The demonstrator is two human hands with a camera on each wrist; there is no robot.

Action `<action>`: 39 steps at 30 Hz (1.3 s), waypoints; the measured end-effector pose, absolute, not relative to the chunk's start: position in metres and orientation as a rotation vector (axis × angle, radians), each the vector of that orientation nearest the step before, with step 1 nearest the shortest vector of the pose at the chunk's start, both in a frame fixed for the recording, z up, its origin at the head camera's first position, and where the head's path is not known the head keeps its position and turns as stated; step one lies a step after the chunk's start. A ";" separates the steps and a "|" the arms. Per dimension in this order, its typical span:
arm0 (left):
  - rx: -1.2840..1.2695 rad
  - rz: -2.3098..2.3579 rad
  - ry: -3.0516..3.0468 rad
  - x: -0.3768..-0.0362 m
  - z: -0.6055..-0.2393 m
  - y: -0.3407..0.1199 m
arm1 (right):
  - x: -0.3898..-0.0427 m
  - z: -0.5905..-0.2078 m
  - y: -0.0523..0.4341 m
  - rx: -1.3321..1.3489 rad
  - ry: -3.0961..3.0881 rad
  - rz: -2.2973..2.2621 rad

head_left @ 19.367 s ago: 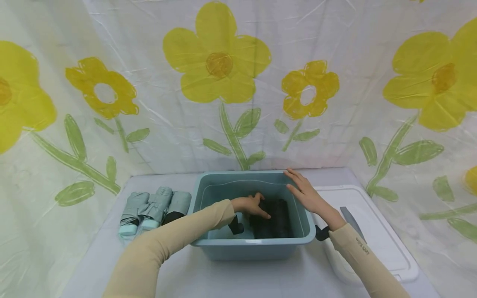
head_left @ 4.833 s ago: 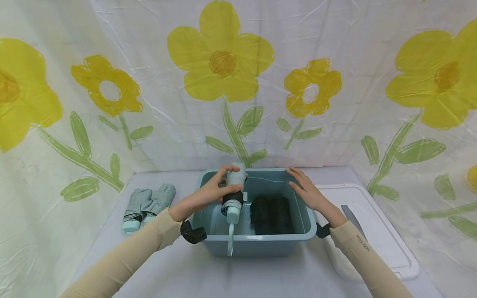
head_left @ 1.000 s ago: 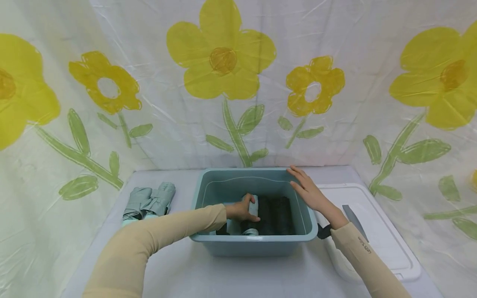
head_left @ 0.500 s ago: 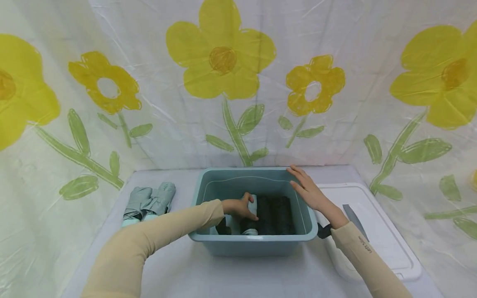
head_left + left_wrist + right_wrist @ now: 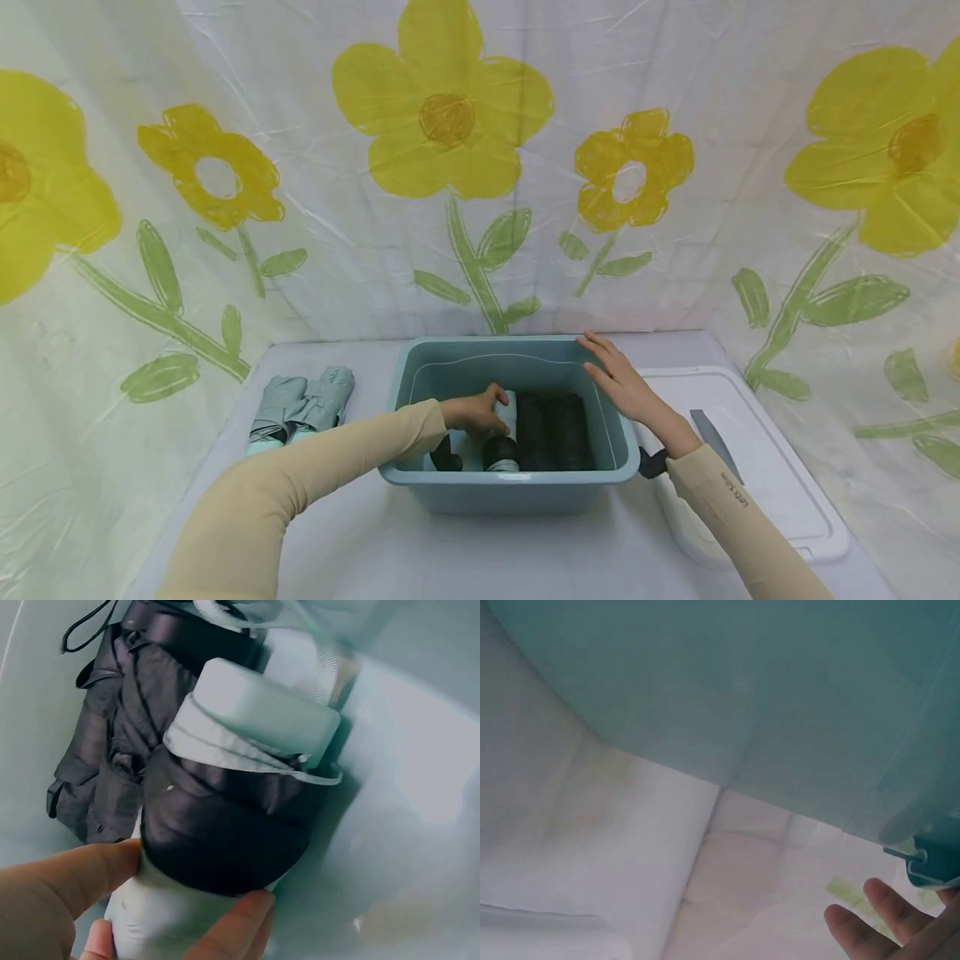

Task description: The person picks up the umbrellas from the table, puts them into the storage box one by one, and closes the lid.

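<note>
Inside the blue-grey plastic bin (image 5: 510, 493), my left hand (image 5: 476, 413) has its thumb and fingers on both sides of a folded pale green umbrella (image 5: 510, 408). In the left wrist view the fingertips (image 5: 255, 904) lie along the pale canopy just below its black band, and the pale handle (image 5: 262, 705) with its strap points away. Two folded black umbrellas (image 5: 551, 429) lie alongside it, to its right in the bin. My right hand (image 5: 618, 385) rests on the bin's right rim with fingers extended; the right wrist view shows its fingers (image 5: 892, 907) at the rim.
Two more folded pale green umbrellas (image 5: 303, 404) lie on the table (image 5: 360, 533) left of the bin. A white lid (image 5: 780, 500) with a grey handle strip (image 5: 715, 446) lies at the right. A flower-printed curtain (image 5: 315, 292) hangs behind.
A third pale green umbrella has gone from the left group into the bin beside the black ones. In the last second my left hand shifts slightly left, uncovering more of it. The right hand stays put.
</note>
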State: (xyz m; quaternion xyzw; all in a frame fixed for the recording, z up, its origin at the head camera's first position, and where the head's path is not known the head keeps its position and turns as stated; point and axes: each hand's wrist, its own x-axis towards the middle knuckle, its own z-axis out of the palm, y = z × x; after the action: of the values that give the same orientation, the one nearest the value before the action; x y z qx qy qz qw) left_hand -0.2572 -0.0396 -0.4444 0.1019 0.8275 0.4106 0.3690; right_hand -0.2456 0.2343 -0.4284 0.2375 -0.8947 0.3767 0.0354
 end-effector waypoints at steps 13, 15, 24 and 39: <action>0.270 0.957 2.291 -0.251 -0.454 -0.034 | -0.243 -0.430 0.233 0.716 -2.750 1.165; 0.275 0.943 2.313 -0.250 -0.454 -0.033 | -0.243 -0.429 0.233 0.716 -2.747 1.168; 0.331 0.850 2.304 -0.255 -0.446 -0.032 | -0.247 -0.427 0.235 0.718 -2.751 1.142; 0.360 0.680 2.136 -0.264 -0.419 -0.043 | -0.246 -0.428 0.233 0.713 -2.756 1.157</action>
State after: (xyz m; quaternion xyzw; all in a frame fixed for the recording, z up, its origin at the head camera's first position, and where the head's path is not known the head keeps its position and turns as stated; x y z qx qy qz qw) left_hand -0.2638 -0.0425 -0.4195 0.1437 0.8530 0.2715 0.4220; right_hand -0.2463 0.2335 -0.4279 0.2320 -0.8964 0.3761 0.0342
